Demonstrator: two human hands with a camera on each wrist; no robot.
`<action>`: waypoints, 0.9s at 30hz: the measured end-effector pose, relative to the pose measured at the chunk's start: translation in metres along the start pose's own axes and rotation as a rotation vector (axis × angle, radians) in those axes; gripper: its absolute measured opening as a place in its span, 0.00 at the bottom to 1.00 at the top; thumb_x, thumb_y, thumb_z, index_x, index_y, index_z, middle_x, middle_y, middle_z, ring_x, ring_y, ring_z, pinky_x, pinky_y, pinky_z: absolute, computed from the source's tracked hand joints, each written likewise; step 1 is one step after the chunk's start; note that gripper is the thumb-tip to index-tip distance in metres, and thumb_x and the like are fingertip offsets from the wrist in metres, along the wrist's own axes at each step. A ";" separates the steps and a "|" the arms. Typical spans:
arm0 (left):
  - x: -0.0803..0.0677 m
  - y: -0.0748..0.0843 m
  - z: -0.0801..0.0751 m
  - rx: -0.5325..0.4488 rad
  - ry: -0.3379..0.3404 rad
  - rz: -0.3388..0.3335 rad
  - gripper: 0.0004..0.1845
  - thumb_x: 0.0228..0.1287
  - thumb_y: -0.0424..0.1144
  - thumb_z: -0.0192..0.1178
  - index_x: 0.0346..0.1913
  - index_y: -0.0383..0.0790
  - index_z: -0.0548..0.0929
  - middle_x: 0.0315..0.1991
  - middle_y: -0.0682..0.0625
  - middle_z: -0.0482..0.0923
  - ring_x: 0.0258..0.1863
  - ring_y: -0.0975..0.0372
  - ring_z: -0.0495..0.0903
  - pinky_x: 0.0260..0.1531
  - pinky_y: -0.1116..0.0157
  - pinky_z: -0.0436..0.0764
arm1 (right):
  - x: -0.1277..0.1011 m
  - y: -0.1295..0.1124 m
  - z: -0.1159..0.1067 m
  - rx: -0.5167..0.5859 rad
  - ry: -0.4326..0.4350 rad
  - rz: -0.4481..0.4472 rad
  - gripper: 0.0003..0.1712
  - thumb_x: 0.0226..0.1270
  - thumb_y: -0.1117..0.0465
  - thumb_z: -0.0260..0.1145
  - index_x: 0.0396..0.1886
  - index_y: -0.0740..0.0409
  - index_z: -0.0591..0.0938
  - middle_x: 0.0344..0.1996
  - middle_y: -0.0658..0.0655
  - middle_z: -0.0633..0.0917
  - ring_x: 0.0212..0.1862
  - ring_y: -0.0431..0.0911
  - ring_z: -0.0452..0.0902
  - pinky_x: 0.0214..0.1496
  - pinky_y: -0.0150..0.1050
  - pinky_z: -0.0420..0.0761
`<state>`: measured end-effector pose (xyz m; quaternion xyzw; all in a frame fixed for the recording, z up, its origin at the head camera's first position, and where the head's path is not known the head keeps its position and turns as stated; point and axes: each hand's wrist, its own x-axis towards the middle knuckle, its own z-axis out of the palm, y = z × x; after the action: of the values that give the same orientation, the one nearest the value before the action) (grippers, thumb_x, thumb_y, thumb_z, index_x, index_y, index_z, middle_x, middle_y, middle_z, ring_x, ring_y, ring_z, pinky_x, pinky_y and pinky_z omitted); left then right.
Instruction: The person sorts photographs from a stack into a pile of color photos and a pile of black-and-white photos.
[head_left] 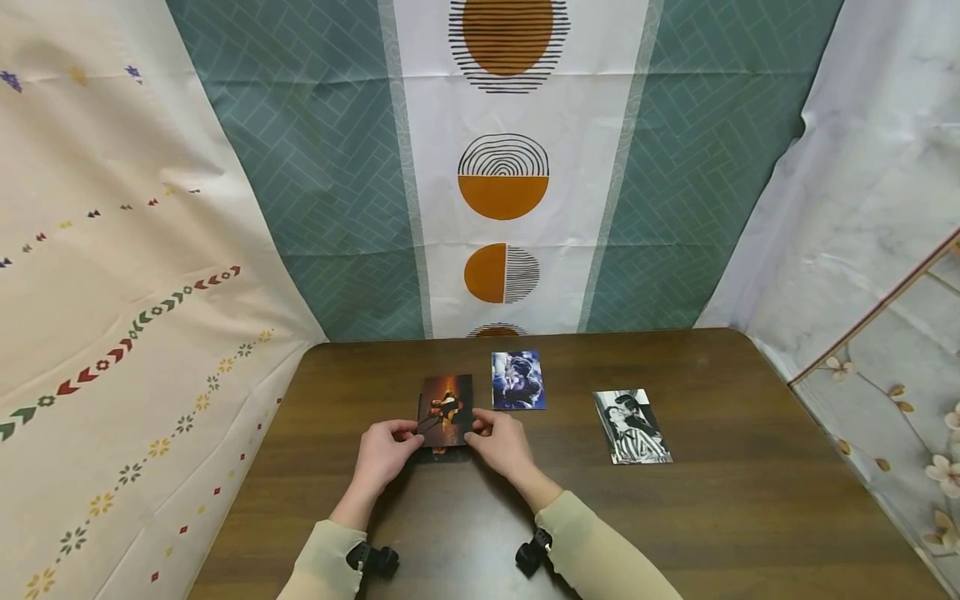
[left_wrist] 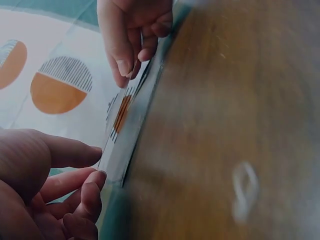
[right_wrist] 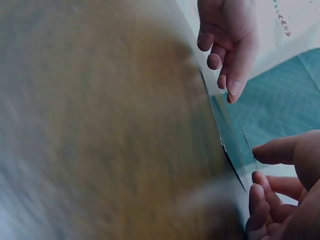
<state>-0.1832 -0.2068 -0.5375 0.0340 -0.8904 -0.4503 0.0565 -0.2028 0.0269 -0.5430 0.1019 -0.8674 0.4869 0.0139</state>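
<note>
A dark glossy photo print (head_left: 447, 400), showing an orange glow and a figure, lies between my two hands. My left hand (head_left: 384, 450) pinches its left edge, thumb and finger near the lower corner. On the opposite edge, my right hand (head_left: 501, 442) pinches it the same way. Beneath, part of another dark print (head_left: 448, 456) shows below the lower edge. Both wrist views catch the held print (left_wrist: 111, 135) nearly edge-on, its surface reflecting the wall cloth. It appears slightly apart from what lies under it in the right wrist view.
A blue-toned photo print (head_left: 517, 380) lies just right of the held one. Farther right is a black-and-white photo print (head_left: 633, 427). All are on a brown wooden table (head_left: 750, 517), with patterned cloths (head_left: 337, 167) hanging behind and at both sides.
</note>
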 end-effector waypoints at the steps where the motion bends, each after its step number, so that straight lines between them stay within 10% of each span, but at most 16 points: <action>1: -0.001 -0.002 -0.001 0.009 -0.003 0.002 0.11 0.63 0.34 0.75 0.46 0.33 0.93 0.31 0.52 0.86 0.33 0.61 0.82 0.39 0.60 0.79 | -0.001 0.000 0.002 -0.011 -0.003 -0.002 0.27 0.62 0.62 0.78 0.62 0.64 0.87 0.40 0.49 0.90 0.38 0.38 0.81 0.43 0.37 0.80; 27: -0.010 -0.008 -0.009 0.054 -0.034 -0.030 0.08 0.62 0.35 0.76 0.43 0.36 0.95 0.30 0.54 0.87 0.32 0.62 0.82 0.36 0.62 0.78 | -0.008 -0.005 0.004 -0.201 -0.099 -0.045 0.27 0.60 0.60 0.79 0.59 0.66 0.89 0.35 0.47 0.89 0.38 0.42 0.82 0.46 0.43 0.82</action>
<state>-0.1719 -0.2177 -0.5395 0.0415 -0.9025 -0.4273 0.0336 -0.1940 0.0226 -0.5422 0.1433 -0.9089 0.3914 -0.0082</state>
